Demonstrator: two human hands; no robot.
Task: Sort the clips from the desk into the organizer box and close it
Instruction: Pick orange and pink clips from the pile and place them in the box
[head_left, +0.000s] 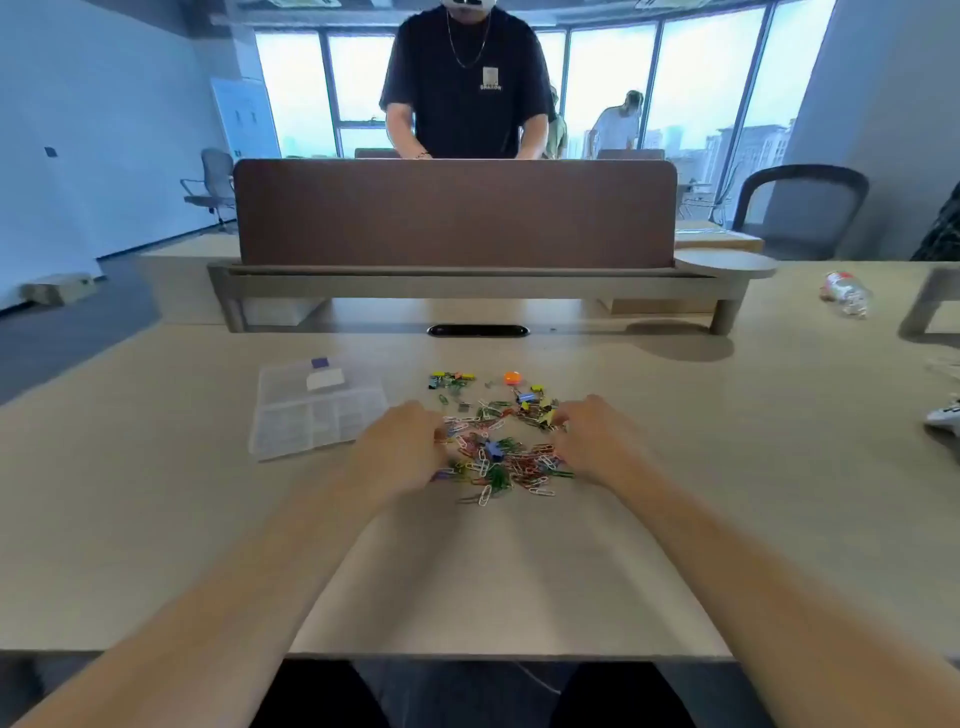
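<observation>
Both arms are out over the tabletop (675, 467), and the heap of clips (506, 460) sits right between the hands: paper clips in red, green, white and blue, all tangled together. The left hand (402, 447) is on the heap's left edge with its fingers (431, 421) curled down into the clips. The tips are hidden behind the knuckles, so I cannot tell if they pinch anything. The right hand (592, 441) is at the far right corner of the heap, fingers (567, 417) bent toward some small yellow binder clips. Whether they grip one, I cannot tell either.

The clear organizer box (317, 415) lies flat to the left of the heap, just beyond the left hand. A white block (325, 379) shows at its far end. More binder clips are scattered on the far side of the heap, with an orange round piece (511, 378) among them.

Behind that, a black cable slot (478, 330), then a brown divider (457, 213) on a raised shelf. A person in a black T-shirt (465, 83) stands beyond it. A plastic bottle (845, 294) lies on its side far right, well apart from the clips. A grey chair (800, 213) stands behind.
</observation>
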